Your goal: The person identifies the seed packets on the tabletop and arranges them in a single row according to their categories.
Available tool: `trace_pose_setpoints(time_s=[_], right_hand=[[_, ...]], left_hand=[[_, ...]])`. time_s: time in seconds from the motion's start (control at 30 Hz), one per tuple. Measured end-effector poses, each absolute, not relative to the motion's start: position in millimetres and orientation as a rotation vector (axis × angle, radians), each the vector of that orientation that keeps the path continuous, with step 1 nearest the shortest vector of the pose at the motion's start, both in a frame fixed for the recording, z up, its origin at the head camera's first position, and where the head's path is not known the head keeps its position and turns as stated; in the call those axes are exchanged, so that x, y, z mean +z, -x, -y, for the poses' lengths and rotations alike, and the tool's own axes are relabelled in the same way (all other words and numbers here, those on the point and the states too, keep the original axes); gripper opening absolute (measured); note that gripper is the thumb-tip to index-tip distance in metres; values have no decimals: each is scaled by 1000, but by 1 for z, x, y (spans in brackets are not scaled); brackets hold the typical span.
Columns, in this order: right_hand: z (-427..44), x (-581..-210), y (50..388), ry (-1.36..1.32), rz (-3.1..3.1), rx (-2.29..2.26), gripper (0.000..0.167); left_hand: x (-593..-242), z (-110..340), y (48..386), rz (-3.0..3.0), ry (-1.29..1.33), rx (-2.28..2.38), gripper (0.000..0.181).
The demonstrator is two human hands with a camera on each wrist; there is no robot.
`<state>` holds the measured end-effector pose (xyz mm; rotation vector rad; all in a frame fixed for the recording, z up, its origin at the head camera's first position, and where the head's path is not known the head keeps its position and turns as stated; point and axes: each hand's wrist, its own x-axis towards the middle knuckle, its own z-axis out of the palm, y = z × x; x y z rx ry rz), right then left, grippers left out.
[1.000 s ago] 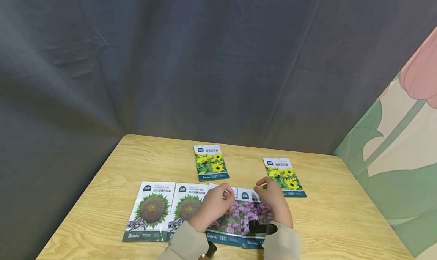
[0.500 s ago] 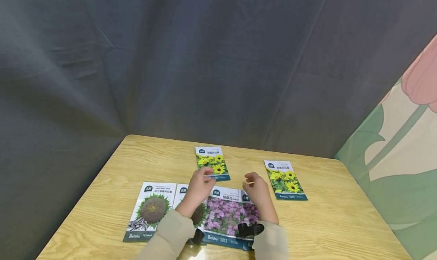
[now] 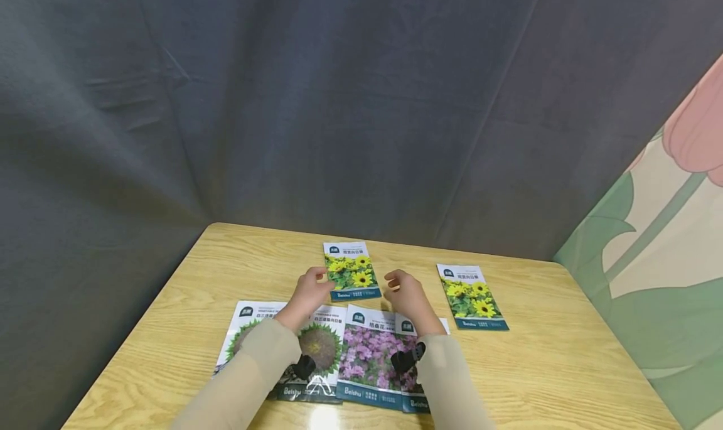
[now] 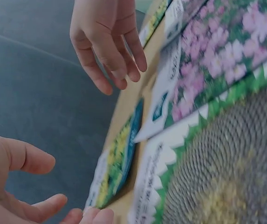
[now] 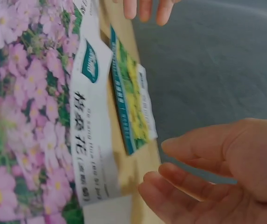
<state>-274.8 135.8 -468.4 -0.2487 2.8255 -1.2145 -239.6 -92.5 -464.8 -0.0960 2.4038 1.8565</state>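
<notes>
My left hand [image 3: 307,295] hovers at the left side of the rear yellow-flower seed packet [image 3: 351,272], thumb and fingers apart with nothing between them. At that packet's right side is my right hand [image 3: 409,298], fingers loosely bent and holding nothing. Two seed packets with pink flowers, a left one [image 3: 367,354] and a partly overlapped right one [image 3: 420,329], lie below the hands. To their left are two sunflower-head packets, one [image 3: 319,348] beside another [image 3: 234,336] that my left forearm partly covers. Both wrist views show the hands apart, with the yellow-flower packet [image 5: 131,93] flat on the table between them.
Another yellow-flower packet [image 3: 473,297] lies farther right on the wooden table [image 3: 542,354]. A dark grey curtain [image 3: 361,116] hangs behind the table's back edge. A tulip-patterned cloth [image 3: 666,260] borders the right side.
Both hands have moved left and farther back, from over the pink-flower packets to either side of the rear yellow-flower packet. The packets appear to lie where they were.
</notes>
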Motion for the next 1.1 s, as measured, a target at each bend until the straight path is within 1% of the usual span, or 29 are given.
trace_pose_setpoints(time_s=[0.3, 0.57, 0.77, 1.0, 1.1], right_hand=[[-123, -471, 291, 149, -2764, -1170, 41], [-116, -472, 302, 64, -2712, -1164, 42], [-114, -473, 304, 19, -2679, -1195, 39], [-109, -473, 301, 31, -2671, -1246, 36], [-106, -474, 301, 21, -2675, -1260, 34]], left_hand=[[-473, 103, 253, -2286, 200, 1835, 59], [-473, 99, 257, -2101, 148, 1927, 65], [-474, 95, 262, -2053, 148, 1968, 64], [-477, 95, 265, -2065, 163, 1952, 54], [-478, 94, 265, -2113, 166, 1923, 57]])
